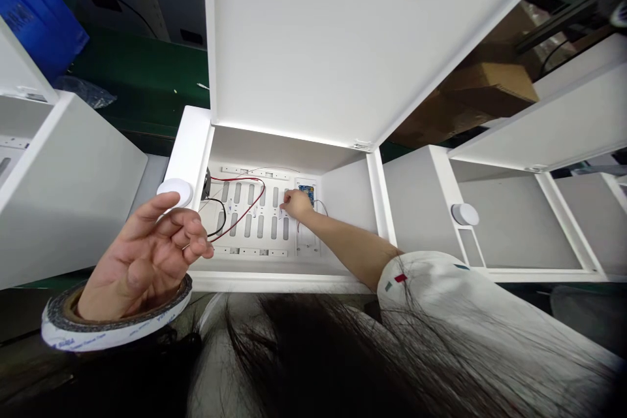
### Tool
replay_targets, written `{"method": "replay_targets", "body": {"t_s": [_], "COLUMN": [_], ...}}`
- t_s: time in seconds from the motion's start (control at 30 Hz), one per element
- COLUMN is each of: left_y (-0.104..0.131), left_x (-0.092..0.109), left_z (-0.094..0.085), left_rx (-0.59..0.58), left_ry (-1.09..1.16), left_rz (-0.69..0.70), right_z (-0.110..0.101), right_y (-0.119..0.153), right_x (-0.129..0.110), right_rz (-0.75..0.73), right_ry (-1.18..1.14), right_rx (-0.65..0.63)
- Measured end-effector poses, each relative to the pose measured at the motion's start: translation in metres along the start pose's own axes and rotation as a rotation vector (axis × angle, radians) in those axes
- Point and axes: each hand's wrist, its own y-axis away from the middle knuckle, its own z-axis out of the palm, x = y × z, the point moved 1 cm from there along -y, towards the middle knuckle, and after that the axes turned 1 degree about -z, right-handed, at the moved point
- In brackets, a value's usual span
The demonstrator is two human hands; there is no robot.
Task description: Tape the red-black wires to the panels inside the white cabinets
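Observation:
My left hand [151, 248] is raised in front of a white cabinet [294, 282], palm up, with its fingers loosely curled and apart. A roll of double-sided tape [117, 334] hangs around that wrist like a bangle. Reaching inside the cabinet, my right hand [296, 204] has its fingers pinched together low over the slotted white back panel [267, 225]. Whatever lies between those fingertips is too small to make out. Just beside this hand sits a blue circuit board [307, 192], partly covered by it. Red and black wires [255, 191] loop across the panel's left side.
The cabinet's white door [304, 46] stands raised at the far side. A round white knob [177, 192] is on the left wall. Similar white cabinets [421, 209] flank it. Behind are a cardboard box [490, 91] and a blue bin [39, 13] on a green surface [142, 72].

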Motion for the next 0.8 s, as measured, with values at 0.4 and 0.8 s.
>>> {"method": "replay_targets", "body": {"t_s": [0.4, 0.8], "left_y": [0.024, 0.021], "left_x": [0.026, 0.013], "left_z": [0.023, 0.053], "left_rx": [0.248, 0.337], "left_ry": [-0.169, -0.269], "left_rz": [0.160, 0.469], "right_z": [-0.028, -0.161], "right_y": [0.034, 0.228], "right_x": [-0.039, -0.194], "right_rz": [-0.157, -1.251], "right_ry": [0.501, -0.148], "right_rx": [-0.300, 0.065]}}
